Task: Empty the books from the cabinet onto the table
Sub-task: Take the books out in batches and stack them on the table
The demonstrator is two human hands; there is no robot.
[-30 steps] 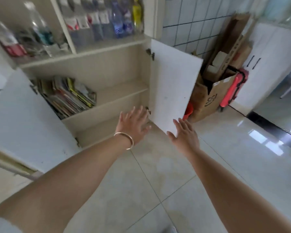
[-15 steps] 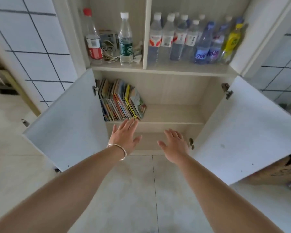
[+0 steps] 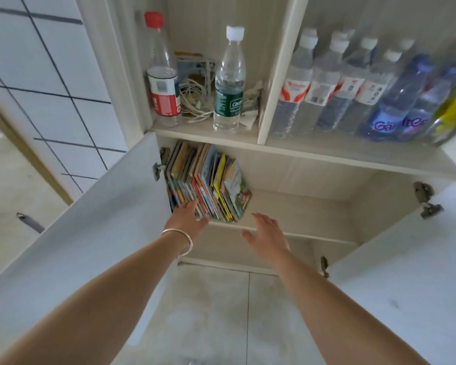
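Left door of the pale wooden cabinet (image 3: 313,177) swung wide, and the left hand (image 3: 187,216), thin metal bangle (image 3: 178,239) on its wrist, is at the row of thin colourful picture books (image 3: 208,183) standing upright and leaning at the left end of the middle shelf. Its fingers (image 3: 192,204) are loosely spread, tips touching the lower spines, gripping nothing yet. The books lie straight ahead of that hand, long axes near vertical. The right hand (image 3: 267,235) hovers just right of the stack, spread and empty. Half a second ago both hands hung short of the shelf edge; now they have closed in.
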